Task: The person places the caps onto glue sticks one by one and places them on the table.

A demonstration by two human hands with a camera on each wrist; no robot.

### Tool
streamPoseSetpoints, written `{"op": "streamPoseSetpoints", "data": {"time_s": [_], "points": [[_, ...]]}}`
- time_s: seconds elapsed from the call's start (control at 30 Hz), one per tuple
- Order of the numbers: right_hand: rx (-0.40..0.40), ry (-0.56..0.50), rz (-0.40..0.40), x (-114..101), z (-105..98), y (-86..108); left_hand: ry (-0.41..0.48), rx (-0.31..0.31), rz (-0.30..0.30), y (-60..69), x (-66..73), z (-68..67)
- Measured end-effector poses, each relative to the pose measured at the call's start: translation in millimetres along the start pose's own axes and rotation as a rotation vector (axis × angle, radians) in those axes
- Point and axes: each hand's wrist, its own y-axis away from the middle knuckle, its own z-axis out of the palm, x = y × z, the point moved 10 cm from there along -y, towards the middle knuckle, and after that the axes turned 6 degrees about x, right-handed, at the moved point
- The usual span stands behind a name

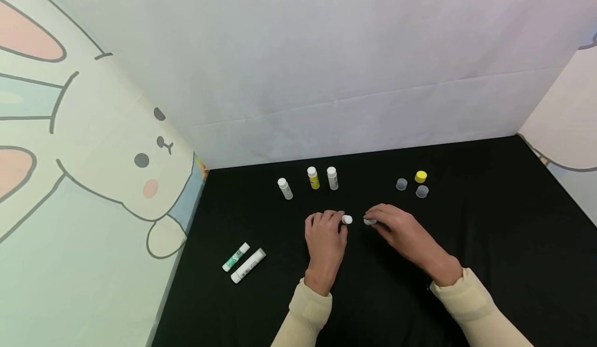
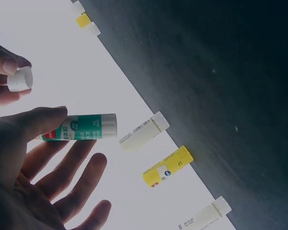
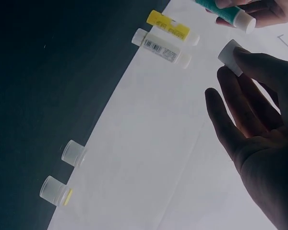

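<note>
My left hand (image 1: 324, 235) pinches a green glue stick (image 2: 84, 127) between thumb and fingers; its cap end is off, and the white top (image 1: 347, 219) faces up in the head view. Just to the right, my right hand (image 1: 403, 235) pinches a white cap (image 3: 230, 57), held apart from the stick by a small gap. Behind the hands stand a yellow glue stick (image 1: 313, 178) and two white ones, the left white stick (image 1: 285, 188) and the right white stick (image 1: 332, 178), all showing white tops.
At the right back are a yellow cap (image 1: 421, 176) and two translucent caps, the left translucent cap (image 1: 401, 184) and the near translucent cap (image 1: 422, 191). On the left lie a green-and-white glue stick (image 1: 236, 257) and a larger white one (image 1: 249, 265). A pale curtain (image 1: 364, 124) rises behind the black tabletop.
</note>
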Motion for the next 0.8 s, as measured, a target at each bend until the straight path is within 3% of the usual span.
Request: {"op": "streamPoseSetpoints", "data": {"time_s": [0.17,0.8], "points": [[0.001,-0.012,-0.021,-5,4,-0.1,0.000,-0.025,-0.001,2.1,0.3,2.9],[0.027,-0.024,-0.127,-22,9,-3.6,0.025,-0.010,0.015,6.2,4.8,-1.7]]}}
